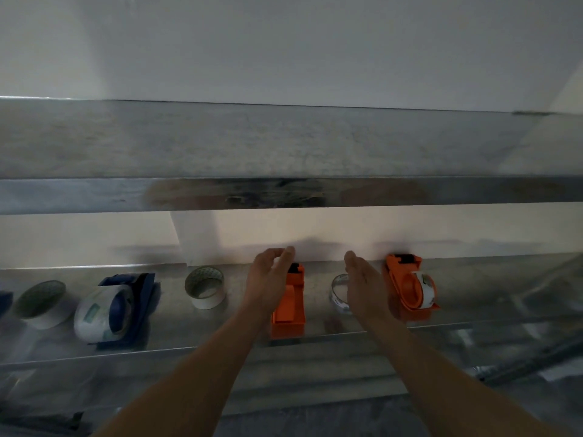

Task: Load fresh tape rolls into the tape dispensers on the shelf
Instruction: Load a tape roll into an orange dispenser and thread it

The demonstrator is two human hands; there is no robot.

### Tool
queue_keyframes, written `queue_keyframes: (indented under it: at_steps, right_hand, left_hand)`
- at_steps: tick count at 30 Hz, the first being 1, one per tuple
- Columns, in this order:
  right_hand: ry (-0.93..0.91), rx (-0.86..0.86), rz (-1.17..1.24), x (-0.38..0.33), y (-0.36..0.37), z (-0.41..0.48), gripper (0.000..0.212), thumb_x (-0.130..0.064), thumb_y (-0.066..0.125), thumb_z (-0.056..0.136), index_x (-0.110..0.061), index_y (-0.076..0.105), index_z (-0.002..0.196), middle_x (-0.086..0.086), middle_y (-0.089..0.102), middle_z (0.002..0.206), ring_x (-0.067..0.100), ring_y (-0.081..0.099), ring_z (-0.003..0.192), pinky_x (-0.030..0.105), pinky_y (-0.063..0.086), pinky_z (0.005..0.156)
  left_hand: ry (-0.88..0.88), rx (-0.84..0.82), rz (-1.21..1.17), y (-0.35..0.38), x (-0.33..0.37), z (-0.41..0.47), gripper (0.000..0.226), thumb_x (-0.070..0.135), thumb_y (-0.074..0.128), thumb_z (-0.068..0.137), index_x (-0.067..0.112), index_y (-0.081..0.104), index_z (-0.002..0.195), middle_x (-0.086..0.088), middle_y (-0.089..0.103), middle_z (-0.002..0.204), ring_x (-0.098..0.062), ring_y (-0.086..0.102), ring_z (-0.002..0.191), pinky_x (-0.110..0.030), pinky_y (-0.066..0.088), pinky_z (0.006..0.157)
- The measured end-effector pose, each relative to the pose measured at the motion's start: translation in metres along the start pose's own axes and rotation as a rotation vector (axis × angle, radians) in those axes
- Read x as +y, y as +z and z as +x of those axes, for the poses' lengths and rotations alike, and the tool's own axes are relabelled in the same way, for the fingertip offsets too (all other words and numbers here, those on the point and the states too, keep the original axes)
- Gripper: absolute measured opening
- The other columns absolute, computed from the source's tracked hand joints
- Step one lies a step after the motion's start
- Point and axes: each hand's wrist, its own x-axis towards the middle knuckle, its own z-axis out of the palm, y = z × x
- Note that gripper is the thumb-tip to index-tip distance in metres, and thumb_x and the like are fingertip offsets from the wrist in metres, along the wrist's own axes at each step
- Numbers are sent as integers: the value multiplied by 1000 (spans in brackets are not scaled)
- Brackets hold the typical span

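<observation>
I record 2 forearms, both bare from the frame edge to the wrist. The left hand [268,274] and right hand [362,283] are bare too. Finer detail is blurred.

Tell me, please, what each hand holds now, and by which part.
The right hand holds nothing; its fingers are straight. The left hand curls over the empty orange dispenser; whether it pinches something cannot be told.

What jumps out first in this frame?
Two bare hands reach onto the metal shelf: the left hand cupped by an empty orange dispenser at centre, the right hand flat just left of a loaded orange dispenser. Further left sit a loaded blue dispenser and a loose tape roll.
</observation>
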Motion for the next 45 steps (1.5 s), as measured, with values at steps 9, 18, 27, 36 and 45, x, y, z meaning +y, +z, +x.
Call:
queue_keyframes:
  at_steps: [9,18,27,36,45]
  right_hand:
    - [94,97,219,-9,-13,-4,40,-53,34,100,-27,62,86,6,65,93,14,61,93,42,48,94]
    - [117,134,260,-4,-44,-6,39,-52,34,101,-24,62,97,8,66,99,18,62,98,25,43,78]
    - [94,131,331,6,-94,-12,53,-45,38,102,1,65,99,19,67,97,34,61,104,38,48,89]
    - [31,112,228,34,-154,-17,54,-50,32,102,-9,65,93,1,64,85,10,57,76,25,46,81]
    - [32,162,330,60,-220,-30,39,-39,37,104,-20,61,81,-14,61,76,-14,60,63,-1,41,53]
  left_hand:
    - [47,-77,-85,18,11,3,54,57,43,95,19,57,130,-1,61,127,-16,55,115,-31,41,91]
    - [72,-69,-97,48,28,-10,52,51,45,97,16,54,135,0,56,136,-14,49,121,-30,35,98]
    - [57,-35,-124,98,50,-44,38,45,47,98,16,60,120,9,57,110,-12,52,105,-28,36,89]
    - [100,-30,-91,152,68,-82,34,43,46,99,17,63,114,3,59,112,-9,53,101,-29,36,90]
    - [120,-58,-54,216,88,-115,27,41,42,101,22,61,99,10,62,93,1,55,84,-9,38,68]
